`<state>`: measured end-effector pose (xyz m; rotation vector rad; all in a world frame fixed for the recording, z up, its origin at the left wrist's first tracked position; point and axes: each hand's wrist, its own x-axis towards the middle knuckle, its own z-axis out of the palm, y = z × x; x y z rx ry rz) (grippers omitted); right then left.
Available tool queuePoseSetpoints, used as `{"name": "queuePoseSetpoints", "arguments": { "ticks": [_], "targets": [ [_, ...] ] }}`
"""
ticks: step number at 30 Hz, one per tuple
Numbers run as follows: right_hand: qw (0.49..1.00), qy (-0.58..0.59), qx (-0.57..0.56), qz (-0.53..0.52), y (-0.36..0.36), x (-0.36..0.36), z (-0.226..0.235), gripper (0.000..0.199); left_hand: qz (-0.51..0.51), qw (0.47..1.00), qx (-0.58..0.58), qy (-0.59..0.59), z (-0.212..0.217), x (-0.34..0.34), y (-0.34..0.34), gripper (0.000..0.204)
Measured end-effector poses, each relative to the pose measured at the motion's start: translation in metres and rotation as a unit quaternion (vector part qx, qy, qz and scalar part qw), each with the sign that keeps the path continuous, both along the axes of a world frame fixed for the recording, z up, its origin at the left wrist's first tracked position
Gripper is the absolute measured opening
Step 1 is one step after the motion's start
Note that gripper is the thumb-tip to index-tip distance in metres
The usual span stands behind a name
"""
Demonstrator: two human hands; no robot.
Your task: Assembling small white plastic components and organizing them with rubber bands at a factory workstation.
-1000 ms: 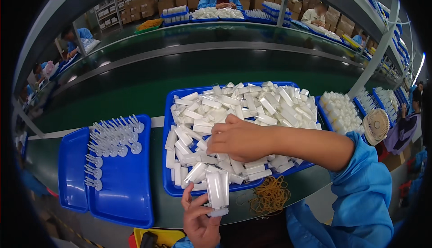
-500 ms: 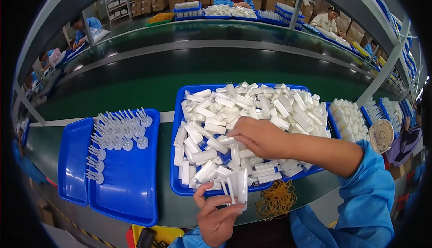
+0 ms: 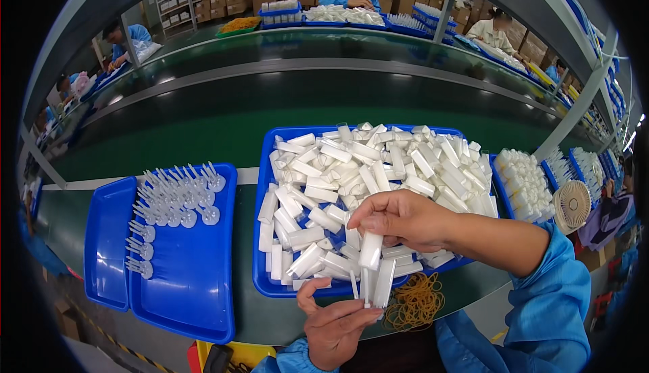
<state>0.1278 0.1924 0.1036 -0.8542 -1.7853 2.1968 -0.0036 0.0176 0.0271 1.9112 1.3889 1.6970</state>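
Note:
My left hand (image 3: 336,332), low in the middle, is closed on a clear pronged holder (image 3: 353,284); one thin prong shows, and its base is mostly behind my fingers. White plastic sleeves (image 3: 384,284) stand upright on or beside it; I cannot tell how they attach. Just above, my right hand (image 3: 409,219) pinches another white sleeve (image 3: 370,251) by its upper end, its lower end close to the upright ones. Behind both hands is a blue tray (image 3: 259,265) heaped with white sleeves (image 3: 334,153), some in clear film.
To the left, a blue tray (image 3: 186,292) holds rows of clear pronged holders (image 3: 174,197), overlapping another blue tray (image 3: 108,265). Tan rubber bands (image 3: 414,303) lie by the table's front edge. A small fan (image 3: 572,206) stands right. Co-workers sit beyond the green conveyor (image 3: 223,119).
My right hand has come from the heap toward my left hand, bringing a white sleeve. My left hand has shifted slightly right and down, still gripping the holder.

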Motion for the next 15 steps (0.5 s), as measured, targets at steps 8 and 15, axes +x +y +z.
{"name": "queuePoseSetpoints", "arguments": {
  "ticks": [8, 15],
  "targets": [
    [0.859, -0.103, 0.471, 0.170, -0.016, 0.017, 0.033, 0.016, -0.011, 0.998, -0.053, 0.043, -0.006, 0.004, -0.012, 0.016],
    [0.846, -0.021, 0.482, 0.229, -0.026, 0.033, 0.041, 0.008, -0.063, 0.997, 0.010, 0.052, 0.005, 0.008, -0.021, 0.018]
  ]
}}
